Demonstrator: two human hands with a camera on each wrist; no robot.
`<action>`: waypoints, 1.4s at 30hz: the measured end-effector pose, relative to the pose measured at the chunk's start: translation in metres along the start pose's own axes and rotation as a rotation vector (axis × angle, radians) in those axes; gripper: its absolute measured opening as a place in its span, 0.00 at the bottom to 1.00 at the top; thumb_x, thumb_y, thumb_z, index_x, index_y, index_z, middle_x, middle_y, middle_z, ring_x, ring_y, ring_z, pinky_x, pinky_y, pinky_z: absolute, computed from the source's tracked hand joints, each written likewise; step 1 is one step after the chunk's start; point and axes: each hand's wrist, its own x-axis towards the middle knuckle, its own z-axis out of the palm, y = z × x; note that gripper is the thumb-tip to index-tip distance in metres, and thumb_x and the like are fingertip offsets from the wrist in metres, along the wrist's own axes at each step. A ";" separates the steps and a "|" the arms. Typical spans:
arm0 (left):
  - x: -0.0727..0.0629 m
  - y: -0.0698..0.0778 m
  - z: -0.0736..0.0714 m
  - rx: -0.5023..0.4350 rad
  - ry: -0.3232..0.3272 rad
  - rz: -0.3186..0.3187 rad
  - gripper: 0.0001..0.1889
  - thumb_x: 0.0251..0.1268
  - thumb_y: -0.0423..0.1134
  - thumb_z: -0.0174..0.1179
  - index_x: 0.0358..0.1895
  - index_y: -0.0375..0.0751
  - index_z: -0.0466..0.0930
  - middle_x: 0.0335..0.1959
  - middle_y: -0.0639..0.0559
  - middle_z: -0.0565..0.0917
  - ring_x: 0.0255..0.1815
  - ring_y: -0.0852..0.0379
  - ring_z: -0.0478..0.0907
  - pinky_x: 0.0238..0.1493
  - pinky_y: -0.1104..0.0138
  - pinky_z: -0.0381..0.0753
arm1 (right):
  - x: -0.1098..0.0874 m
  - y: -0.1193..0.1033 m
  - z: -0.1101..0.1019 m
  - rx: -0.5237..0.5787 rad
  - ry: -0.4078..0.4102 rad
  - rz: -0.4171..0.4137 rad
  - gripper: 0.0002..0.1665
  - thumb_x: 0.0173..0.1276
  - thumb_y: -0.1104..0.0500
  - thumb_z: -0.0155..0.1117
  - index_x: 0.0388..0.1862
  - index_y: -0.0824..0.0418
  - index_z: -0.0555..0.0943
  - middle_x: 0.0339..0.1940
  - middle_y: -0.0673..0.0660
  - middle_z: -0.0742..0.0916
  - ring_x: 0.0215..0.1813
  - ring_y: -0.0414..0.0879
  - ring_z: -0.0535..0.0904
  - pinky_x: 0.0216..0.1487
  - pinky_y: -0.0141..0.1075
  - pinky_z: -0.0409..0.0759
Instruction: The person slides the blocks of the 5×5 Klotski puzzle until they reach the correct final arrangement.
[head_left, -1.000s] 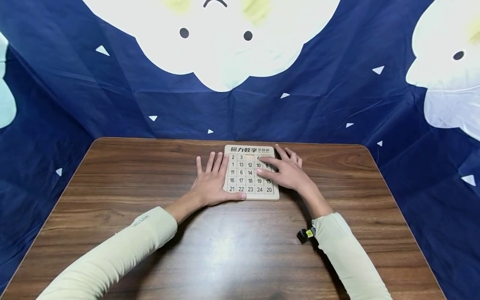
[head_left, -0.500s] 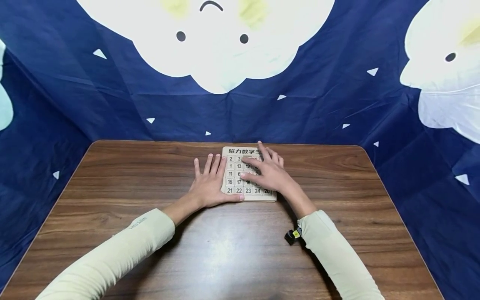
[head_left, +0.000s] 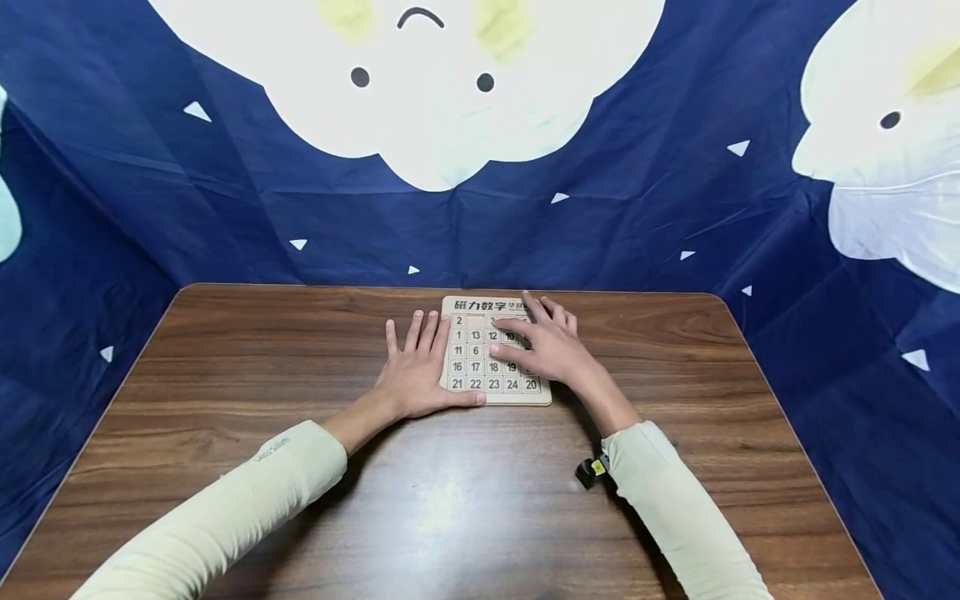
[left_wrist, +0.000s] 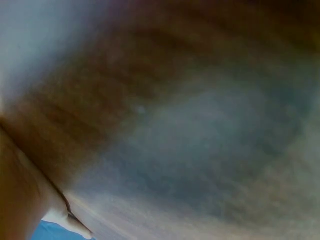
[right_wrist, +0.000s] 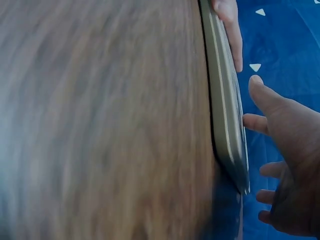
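1. Left hand (head_left: pixel 416 379): fingers spread, grasping nothing; thumb on the near edge of the number puzzle (head_left: pixel 476 367) lying on the table (head_left: pixel 442 508), index finger along its left edge.
2. Right hand (head_left: pixel 557 348): fingers extended, grasping nothing; index fingertip on a far-row tile (head_left: pixel 489 317).

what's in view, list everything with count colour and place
number puzzle board: one, pale wood, table's far side
number tiles: count partly hidden, pale, on board
table: one, brown, under board
cloth backdrop: count unclear, blue, behind table
cloud prints: at least two, white, on backdrop
triangle prints: nine in head view, white, on backdrop
small device: one, black and yellow, at right wrist
sleeves: two, pale green, on forearms
left hand: one, bare, along board's left edge
right hand: one, bare, over board's right side
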 end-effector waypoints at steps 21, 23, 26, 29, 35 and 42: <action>-0.004 0.000 0.000 0.016 0.012 0.008 0.81 0.54 0.97 0.50 0.95 0.39 0.32 0.96 0.36 0.36 0.97 0.33 0.28 0.88 0.25 0.18 | 0.017 -0.028 0.010 -0.032 -0.056 0.007 0.42 0.78 0.22 0.61 0.85 0.34 0.77 0.98 0.64 0.54 0.95 0.72 0.48 0.90 0.74 0.49; -0.004 0.000 -0.001 0.017 0.013 0.007 0.81 0.54 0.96 0.52 0.95 0.38 0.32 0.96 0.36 0.36 0.97 0.33 0.28 0.88 0.25 0.17 | 0.015 -0.025 0.008 -0.048 -0.040 0.014 0.42 0.78 0.21 0.62 0.84 0.35 0.78 0.98 0.64 0.55 0.95 0.72 0.48 0.89 0.74 0.51; -0.005 0.000 -0.001 0.012 0.015 0.007 0.81 0.54 0.95 0.53 0.95 0.38 0.32 0.97 0.36 0.37 0.98 0.33 0.28 0.88 0.25 0.17 | 0.013 -0.023 0.008 -0.062 -0.025 0.005 0.42 0.77 0.21 0.62 0.84 0.35 0.79 0.98 0.64 0.56 0.95 0.72 0.50 0.88 0.74 0.52; -0.005 -0.001 0.000 0.007 0.013 0.009 0.81 0.54 0.95 0.53 0.94 0.37 0.32 0.97 0.36 0.37 0.98 0.33 0.28 0.88 0.25 0.17 | 0.011 -0.024 0.011 -0.032 -0.030 -0.030 0.43 0.78 0.22 0.62 0.85 0.36 0.77 0.98 0.64 0.55 0.94 0.73 0.51 0.88 0.75 0.52; -0.005 -0.002 0.001 0.007 -0.002 0.014 0.81 0.54 0.95 0.53 0.94 0.38 0.30 0.97 0.38 0.35 0.97 0.34 0.27 0.88 0.27 0.16 | 0.007 -0.032 0.017 0.011 -0.085 -0.090 0.40 0.82 0.25 0.60 0.87 0.33 0.74 0.99 0.63 0.53 0.95 0.74 0.48 0.91 0.76 0.45; -0.002 -0.003 0.002 -0.008 0.010 0.016 0.82 0.53 0.95 0.54 0.94 0.38 0.31 0.97 0.38 0.35 0.98 0.34 0.27 0.88 0.27 0.16 | 0.017 -0.038 0.016 -0.074 -0.096 -0.045 0.38 0.86 0.22 0.46 0.86 0.31 0.75 0.99 0.61 0.51 0.96 0.72 0.44 0.91 0.76 0.41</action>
